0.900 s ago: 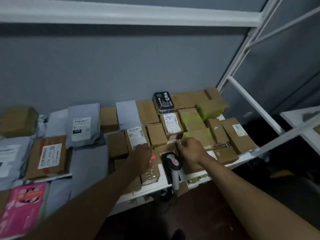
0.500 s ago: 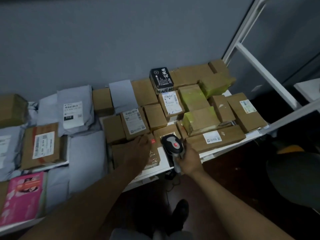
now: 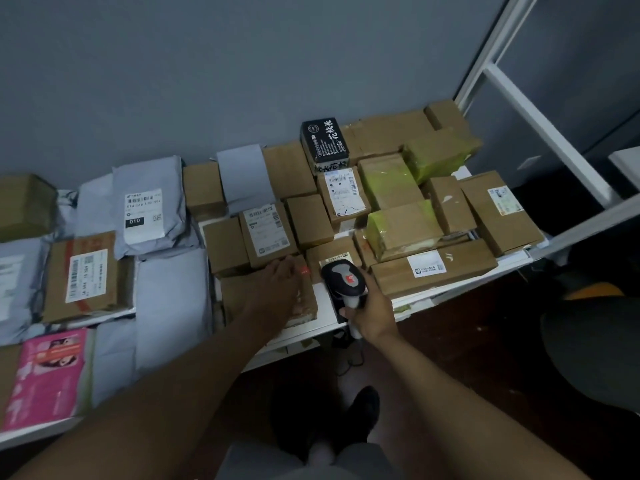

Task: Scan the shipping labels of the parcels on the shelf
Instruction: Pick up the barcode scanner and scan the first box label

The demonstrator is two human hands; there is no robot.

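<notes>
Scanner point(image 3: 346, 280): now gripped by right hand point(image 3: 372, 315) at shelf point(image 3: 325, 327) front edge, lifted off a moment ago; red spot lands beside left hand point(image 3: 277, 289), fingers flat on brown parcel point(image 3: 304, 299). Long parcel's label point(image 3: 429, 266) now faces up, likely ready for scanning.

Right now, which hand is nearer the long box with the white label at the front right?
Right. The right hand grips the scanner just left of the long box, by its near end. The left hand rests on a flat box further left, beyond the scanner.
</notes>
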